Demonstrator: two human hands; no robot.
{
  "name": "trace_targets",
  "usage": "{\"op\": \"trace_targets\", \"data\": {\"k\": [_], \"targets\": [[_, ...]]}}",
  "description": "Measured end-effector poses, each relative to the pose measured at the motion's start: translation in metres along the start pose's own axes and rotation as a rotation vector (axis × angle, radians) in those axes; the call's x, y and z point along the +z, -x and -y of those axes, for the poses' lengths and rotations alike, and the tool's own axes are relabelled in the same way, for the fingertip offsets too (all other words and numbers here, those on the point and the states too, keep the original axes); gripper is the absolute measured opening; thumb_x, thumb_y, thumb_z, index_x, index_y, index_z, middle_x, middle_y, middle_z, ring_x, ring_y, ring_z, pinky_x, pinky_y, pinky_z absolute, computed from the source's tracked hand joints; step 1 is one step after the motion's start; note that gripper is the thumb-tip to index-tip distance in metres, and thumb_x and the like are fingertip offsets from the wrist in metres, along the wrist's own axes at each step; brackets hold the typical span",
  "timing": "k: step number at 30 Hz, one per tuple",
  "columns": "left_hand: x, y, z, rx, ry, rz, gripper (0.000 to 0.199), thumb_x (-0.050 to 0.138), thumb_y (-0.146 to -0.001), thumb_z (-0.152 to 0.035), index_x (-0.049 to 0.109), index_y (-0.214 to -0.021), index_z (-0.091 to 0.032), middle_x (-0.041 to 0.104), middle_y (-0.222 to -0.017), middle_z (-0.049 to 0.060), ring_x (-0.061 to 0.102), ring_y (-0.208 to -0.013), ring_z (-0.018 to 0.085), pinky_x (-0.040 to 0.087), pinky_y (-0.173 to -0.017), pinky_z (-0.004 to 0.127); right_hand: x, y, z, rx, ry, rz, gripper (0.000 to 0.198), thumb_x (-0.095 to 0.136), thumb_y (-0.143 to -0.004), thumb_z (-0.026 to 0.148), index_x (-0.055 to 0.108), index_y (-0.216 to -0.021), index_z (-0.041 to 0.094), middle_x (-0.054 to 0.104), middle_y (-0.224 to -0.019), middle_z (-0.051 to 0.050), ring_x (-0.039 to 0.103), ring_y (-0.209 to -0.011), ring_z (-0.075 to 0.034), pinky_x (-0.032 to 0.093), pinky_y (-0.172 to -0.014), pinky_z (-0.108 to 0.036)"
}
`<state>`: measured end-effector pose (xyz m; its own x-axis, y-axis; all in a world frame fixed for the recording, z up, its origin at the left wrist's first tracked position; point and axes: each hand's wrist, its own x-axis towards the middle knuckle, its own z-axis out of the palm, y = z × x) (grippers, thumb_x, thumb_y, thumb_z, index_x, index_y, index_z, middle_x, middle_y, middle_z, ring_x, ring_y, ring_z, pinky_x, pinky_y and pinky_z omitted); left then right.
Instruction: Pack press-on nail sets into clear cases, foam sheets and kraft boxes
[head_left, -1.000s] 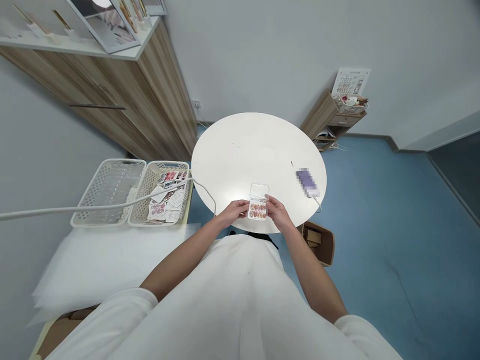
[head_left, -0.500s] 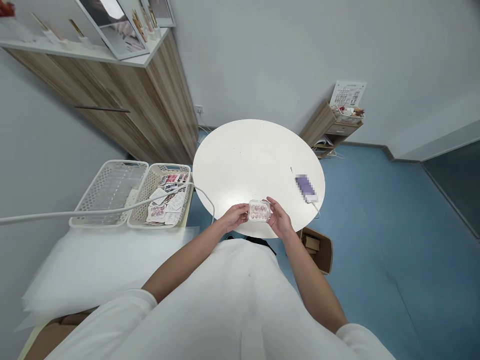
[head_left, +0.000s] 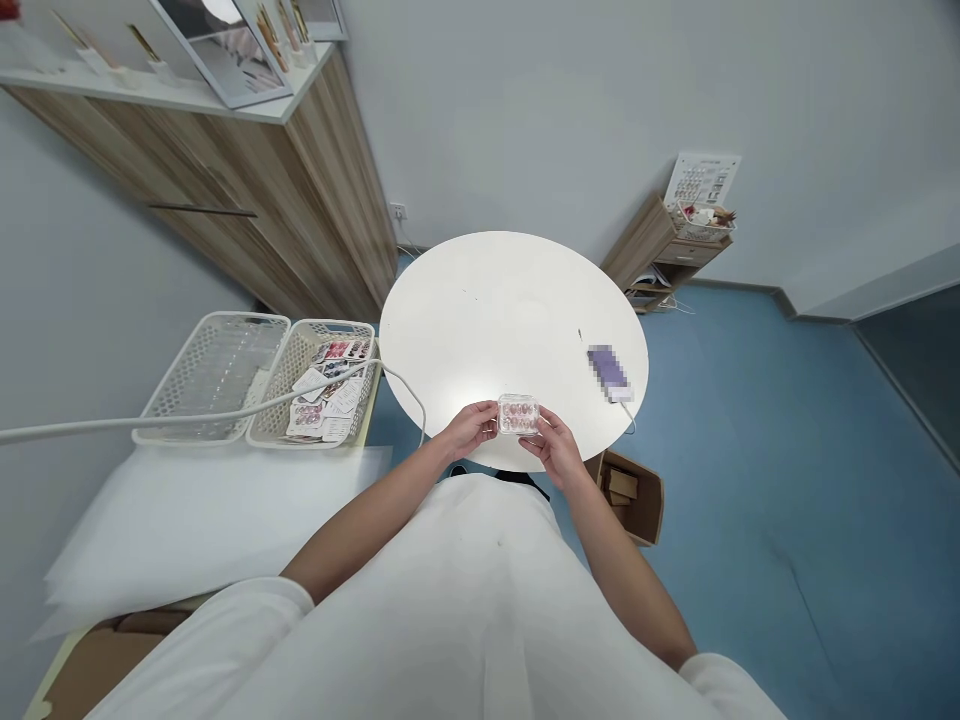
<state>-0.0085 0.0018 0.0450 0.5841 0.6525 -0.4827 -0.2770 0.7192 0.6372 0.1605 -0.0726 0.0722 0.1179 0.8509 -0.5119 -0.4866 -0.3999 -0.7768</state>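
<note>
Between my two hands is a small clear plastic box point(head_left: 518, 414) with rows of pinkish oval pieces inside, which look like press-on nails. It is held over the near edge of the round white table point(head_left: 495, 300). My left hand point(head_left: 472, 428) grips the box's left end, fingers closed on it. At the opposite end my right hand point(head_left: 556, 446) pinches the lower right corner, its thumb along the side. Whether the lid is fully closed is too small to tell.
A blurred purple phone-like object point(head_left: 609, 370) with a cable lies on the table's right. Left of the table, one white basket point(head_left: 259, 425) holds printed cards; another basket point(head_left: 169, 378) holds clear plastic boxes. A cardboard box point(head_left: 651, 505) stands on the floor. A white cable point(head_left: 187, 412) crosses the baskets.
My right hand has shifted its hold from the box's right side down to its lower right corner. The box has tilted slightly; my left hand keeps its grip.
</note>
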Motion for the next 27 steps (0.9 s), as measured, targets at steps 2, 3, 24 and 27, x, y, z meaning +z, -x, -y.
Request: {"op": "trace_targets", "data": {"k": [2, 3, 24, 27], "targets": [[0.004, -0.002, 0.001, 0.001, -0.006, -0.018, 0.023, 0.072, -0.068, -0.031, 0.064, -0.085, -0.016, 0.061, -0.081, 0.003, 0.054, -0.066, 0.008, 0.041, -0.065, 0.022, -0.004, -0.004, 0.001, -0.004, 0.008, -0.006, 0.043, 0.068, -0.07, 0.035, 0.055, -0.11, 0.026, 0.068, -0.093, -0.001, 0.066, -0.079, -0.015, 0.053, -0.081, -0.036], [0.006, -0.003, 0.002, 0.002, -0.008, -0.026, 0.024, 0.071, -0.069, -0.031, 0.065, -0.086, -0.016, 0.062, -0.083, 0.004, 0.055, -0.067, 0.008, 0.041, -0.065, 0.022, -0.006, -0.006, 0.002, -0.004, 0.009, -0.009, 0.043, 0.068, -0.07, 0.035, 0.055, -0.11, 0.026, 0.068, -0.093, -0.001, 0.066, -0.079, -0.015, 0.053, -0.081, -0.036], [0.09, -0.032, 0.035, 0.081, -0.4, -0.169, 0.05, 0.068, -0.069, -0.045, 0.057, -0.108, -0.016, 0.067, -0.089, 0.01, 0.062, -0.089, 0.021, 0.041, -0.083, 0.035, -0.081, -0.023, 0.037, -0.009, 0.065, -0.037, 0.041, 0.07, -0.066, 0.035, 0.058, -0.104, 0.027, 0.06, -0.104, -0.002, 0.058, -0.098, -0.017, 0.054, -0.082, -0.033], [0.088, -0.03, 0.035, 0.084, -0.503, -0.167, 0.056, 0.07, -0.067, -0.04, 0.053, -0.115, -0.016, 0.068, -0.083, 0.009, 0.063, -0.086, 0.021, 0.041, -0.083, 0.035, -0.089, -0.028, 0.04, 0.023, 0.115, 0.0, 0.042, 0.072, -0.064, 0.033, 0.061, -0.104, 0.028, 0.058, -0.101, -0.001, 0.058, -0.097, -0.017, 0.054, -0.08, -0.033]]}}
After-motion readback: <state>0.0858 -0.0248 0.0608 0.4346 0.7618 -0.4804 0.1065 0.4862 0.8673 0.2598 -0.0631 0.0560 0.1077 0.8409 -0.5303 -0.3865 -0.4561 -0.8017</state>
